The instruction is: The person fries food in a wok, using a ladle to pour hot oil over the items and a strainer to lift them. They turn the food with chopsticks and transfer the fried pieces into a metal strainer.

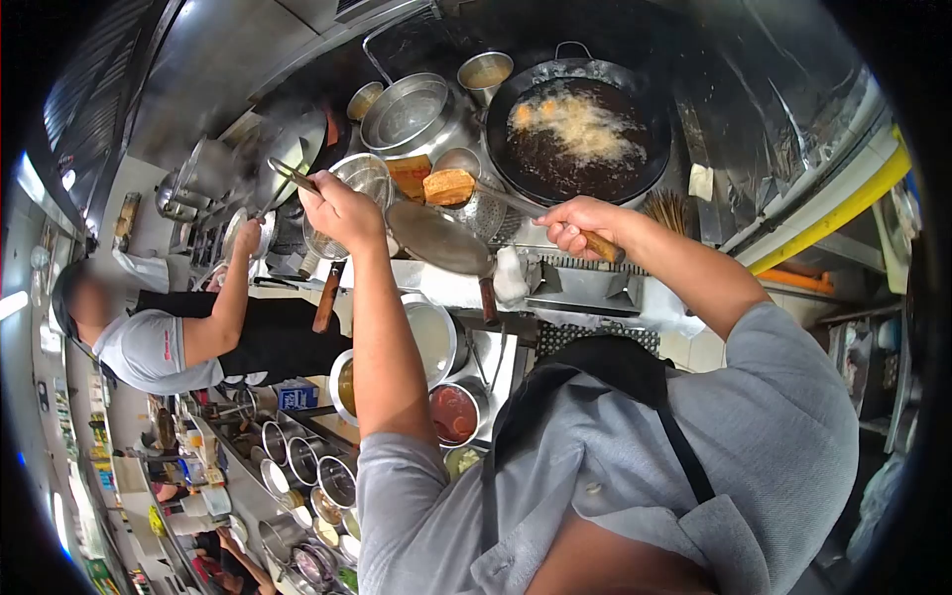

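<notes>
My left hand (342, 211) is closed around a slim metal handle (294, 176), whose free end points up and left. Fingers wrapped, my right hand (585, 226) grips a ladle (511, 198) by its wooden handle. The ladle's shaft runs left toward a round metal bowl. A golden-brown block (448, 186) of food overlaps the shaft's far end, above a perforated skimmer (482, 216). Right of it, a large black wok (650, 164) holds dark oil, with pale, foaming food (580, 124) frying in it. A shallow pan (436, 238) lies between my hands.
Metal strainers (405, 109) and a small pot (486, 74) stand behind the stove. Below my left forearm are containers, one with red sauce (454, 412). A co-worker (169, 337) in a dark apron works at the left. A bamboo brush (669, 210) sits right of the wok.
</notes>
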Demonstrator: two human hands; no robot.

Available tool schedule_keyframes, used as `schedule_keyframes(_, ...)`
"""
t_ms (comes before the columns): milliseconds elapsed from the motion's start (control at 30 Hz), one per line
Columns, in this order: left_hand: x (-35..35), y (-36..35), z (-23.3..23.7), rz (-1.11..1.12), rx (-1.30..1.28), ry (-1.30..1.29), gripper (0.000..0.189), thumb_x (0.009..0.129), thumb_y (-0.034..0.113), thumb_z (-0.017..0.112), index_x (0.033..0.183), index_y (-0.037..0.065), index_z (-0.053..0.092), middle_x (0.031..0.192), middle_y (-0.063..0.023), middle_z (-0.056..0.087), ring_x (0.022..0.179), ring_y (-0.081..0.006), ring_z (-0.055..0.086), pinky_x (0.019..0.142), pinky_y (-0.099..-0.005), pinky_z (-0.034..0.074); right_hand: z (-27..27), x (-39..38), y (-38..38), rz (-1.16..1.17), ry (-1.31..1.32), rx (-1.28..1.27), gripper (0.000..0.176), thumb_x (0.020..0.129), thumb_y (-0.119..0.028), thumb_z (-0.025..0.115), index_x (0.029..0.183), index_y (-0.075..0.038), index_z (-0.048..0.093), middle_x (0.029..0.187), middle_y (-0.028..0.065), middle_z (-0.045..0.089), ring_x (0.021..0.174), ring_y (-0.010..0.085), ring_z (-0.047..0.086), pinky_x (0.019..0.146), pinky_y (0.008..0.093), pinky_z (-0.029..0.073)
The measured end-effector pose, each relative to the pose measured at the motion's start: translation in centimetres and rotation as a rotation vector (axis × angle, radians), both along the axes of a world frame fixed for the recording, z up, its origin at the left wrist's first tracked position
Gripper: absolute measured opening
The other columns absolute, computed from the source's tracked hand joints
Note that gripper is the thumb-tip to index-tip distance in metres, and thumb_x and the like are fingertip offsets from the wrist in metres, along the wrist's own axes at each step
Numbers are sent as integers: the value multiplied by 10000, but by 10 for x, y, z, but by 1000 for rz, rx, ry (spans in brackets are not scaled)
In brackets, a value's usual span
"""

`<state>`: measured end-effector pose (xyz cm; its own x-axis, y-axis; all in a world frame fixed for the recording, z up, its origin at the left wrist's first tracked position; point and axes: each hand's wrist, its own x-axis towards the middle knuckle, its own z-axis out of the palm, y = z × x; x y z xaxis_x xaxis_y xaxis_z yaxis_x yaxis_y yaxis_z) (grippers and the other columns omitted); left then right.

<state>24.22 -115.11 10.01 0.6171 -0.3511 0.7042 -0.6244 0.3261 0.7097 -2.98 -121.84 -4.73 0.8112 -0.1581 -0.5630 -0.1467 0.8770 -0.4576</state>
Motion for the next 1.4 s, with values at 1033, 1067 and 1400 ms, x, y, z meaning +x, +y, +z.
schedule_keyframes(1033, 2, 197, -140, -614, 1109, 877, 192, 934, 154, 479, 864, -20, 519, 600, -13, 445, 358, -93, 377, 309, -247, 322, 9, -7, 83, -189, 237, -482, 274, 879, -87, 536, 1142, -64, 464, 652, 20, 463, 417, 95, 416, 331, 281, 356)
schedule_keyframes(1067, -2, 199, -140, -639, 1113, 866, 192, 934, 154, 479, 864, -20, 519, 600, -13, 445, 358, -93, 377, 309, -247, 322, 7, -7, 94, -236, 324, -788, 343, 877, -102, 541, 1206, -65, 450, 690, 41, 503, 423, 111, 440, 344, 288, 380)
schedule_keyframes(1400, -10, 182, -135, -603, 1087, 700, 218, 943, 164, 486, 772, 31, 500, 578, -18, 476, 379, -95, 428, 318, -252, 340, -16, -143, 57, -450, 741, -2136, 580, 845, -155, 572, 1378, -46, 372, 871, 184, 637, 518, 262, 618, 397, 338, 471)
